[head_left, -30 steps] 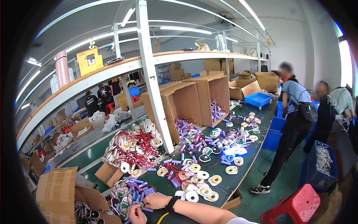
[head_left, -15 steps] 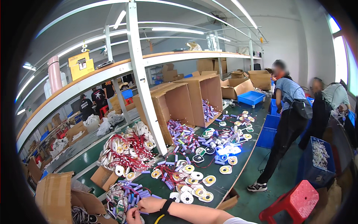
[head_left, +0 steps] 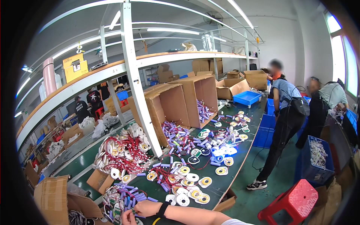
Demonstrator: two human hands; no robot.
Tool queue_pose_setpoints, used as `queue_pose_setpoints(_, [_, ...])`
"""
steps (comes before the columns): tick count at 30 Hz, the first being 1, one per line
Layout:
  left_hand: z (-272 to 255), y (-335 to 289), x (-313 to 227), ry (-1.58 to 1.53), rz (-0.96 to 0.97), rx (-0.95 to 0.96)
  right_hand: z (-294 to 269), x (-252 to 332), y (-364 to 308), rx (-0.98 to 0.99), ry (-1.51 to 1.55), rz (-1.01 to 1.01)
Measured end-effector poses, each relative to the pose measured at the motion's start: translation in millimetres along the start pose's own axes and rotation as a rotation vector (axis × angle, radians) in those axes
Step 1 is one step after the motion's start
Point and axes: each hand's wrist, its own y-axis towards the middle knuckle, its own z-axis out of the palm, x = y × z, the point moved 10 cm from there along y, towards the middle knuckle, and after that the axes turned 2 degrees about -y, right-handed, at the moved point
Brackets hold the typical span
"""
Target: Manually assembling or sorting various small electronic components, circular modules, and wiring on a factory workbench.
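Note:
At the bottom edge my right hand (head_left: 146,208) is curled, its black wristband showing. My left hand (head_left: 129,217) meets it there, fingers bent and partly cut off by the frame. A bit of green shows between the fingertips, too small to name. Right beside both hands lies a heap of purple cylindrical battery cells (head_left: 139,197) mixed with green circuit boards (head_left: 117,208). White ring-shaped housings (head_left: 182,200), some with yellow centres, spread to the right of my right hand. A yellow cable (head_left: 156,221) runs below my wrist.
Left of my hands stands an open cardboard box (head_left: 50,197). White discs with red wires (head_left: 122,152) are piled behind. Tipped cartons (head_left: 174,107) spill more cells beside a white shelf post (head_left: 137,82). At right are a red stool (head_left: 298,198), a blue crate (head_left: 317,170) and bent-over people.
The whole view has shifted slightly, so the bench and its contents sit a little further left. My hands stay together at the same heap, with a bit of green now showing between the fingers.

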Motion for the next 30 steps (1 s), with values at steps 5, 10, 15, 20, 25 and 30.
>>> queue_pose_setpoints(5, [3.6, 1.2, 27.7, 0.037, -0.005, 0.059, 6.0, -2.2, 3.4, 0.018, -0.02, 0.004])
queue_pose_setpoints(10, [8.4, 0.0, 52.9, -0.087, -0.077, 0.112, 6.6, -4.0, 3.2, 0.02, -0.026, 0.008])
queue_pose_setpoints(15, [1.9, 0.8, 60.1, -0.05, 0.006, 0.085, 1.5, -4.5, 1.0, 0.019, -0.042, 0.066])
queue_pose_setpoints(20, [-0.8, 0.1, 51.3, -0.082, -0.097, 0.026, -4.1, -6.0, -3.3, -0.021, -0.02, 0.113])
queue_pose_setpoints(25, [-6.0, -0.8, 23.9, 0.021, 0.057, -0.019, 0.0, -1.0, -4.2, 0.03, -0.111, 0.091])
queue_pose_setpoints(30, [-5.1, -1.2, 30.7, 0.046, 0.054, -0.009, 4.2, -11.2, -1.5, 0.024, -0.111, 0.164])
